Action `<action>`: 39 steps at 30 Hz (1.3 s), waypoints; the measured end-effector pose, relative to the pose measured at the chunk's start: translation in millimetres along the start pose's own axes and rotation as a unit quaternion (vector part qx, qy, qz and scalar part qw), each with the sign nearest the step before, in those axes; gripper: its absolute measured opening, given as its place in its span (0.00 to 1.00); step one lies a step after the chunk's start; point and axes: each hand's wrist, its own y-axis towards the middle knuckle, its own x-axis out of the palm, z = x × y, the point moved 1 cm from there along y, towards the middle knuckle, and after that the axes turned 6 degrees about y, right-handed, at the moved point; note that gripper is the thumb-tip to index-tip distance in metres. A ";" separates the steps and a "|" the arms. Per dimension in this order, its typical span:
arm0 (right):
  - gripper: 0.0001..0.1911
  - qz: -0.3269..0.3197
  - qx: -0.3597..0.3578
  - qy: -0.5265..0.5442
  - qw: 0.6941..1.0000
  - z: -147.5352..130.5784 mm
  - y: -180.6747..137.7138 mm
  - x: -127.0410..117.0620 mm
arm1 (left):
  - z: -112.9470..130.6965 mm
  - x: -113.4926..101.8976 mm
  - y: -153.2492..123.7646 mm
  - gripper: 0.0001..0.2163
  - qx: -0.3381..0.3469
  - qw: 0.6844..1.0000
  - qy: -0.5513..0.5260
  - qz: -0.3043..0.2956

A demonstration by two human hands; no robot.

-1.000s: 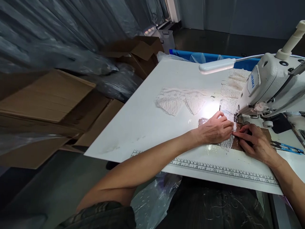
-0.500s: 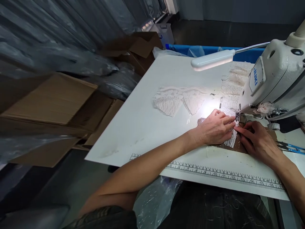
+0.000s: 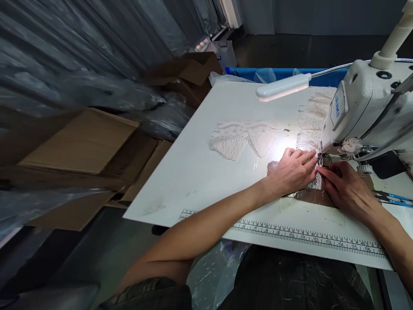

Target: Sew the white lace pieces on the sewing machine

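– Left hand (image 3: 292, 172) lies flat, fingers together, pressing the lace strip (image 3: 316, 181) onto the table (image 3: 200, 172)?
– Yes, right at the foot of the sewing machine (image 3: 361, 107). Right hand (image 3: 348, 191) meets it from the other side, fingertips on the same strip; pinching or only pressing, I cannot tell.
– What crowds them?
– Machine head hangs just above and to the right. Lamp (image 3: 282, 86) hovers beyond the left hand. Blue snips (image 3: 395, 198) lie near the right wrist.
– Further out?
– Loose lace pieces (image 3: 241, 137) sit left of the hands, apart from them; a lace stack (image 3: 314, 112) lies behind the needle.
– Room to move?
– Bare tabletop spreads left to the table's edge. Ruler (image 3: 306, 236) runs along the near edge, under both forearms. Cardboard boxes (image 3: 80, 146) stand below, off the left side.
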 end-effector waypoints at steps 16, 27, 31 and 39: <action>0.20 0.018 0.117 0.162 0.980 9.5 -15.6 -11.9 | -27.7 -10.1 -8.5 0.08 0.122 0.968 -0.217 -0.013; 0.13 0.005 0.065 0.197 0.978 -17.2 -0.3 -11.0 | -18.5 -13.7 -8.2 0.08 0.054 0.976 -0.210 0.013; 0.13 0.036 0.057 0.218 0.974 -16.1 1.3 -8.6 | -16.1 -11.3 -7.9 0.10 0.109 0.970 -0.205 0.078; 0.18 0.014 0.031 0.123 0.992 -5.3 -7.8 -9.9 | -13.9 -15.0 -5.7 0.06 0.057 0.937 -0.272 0.212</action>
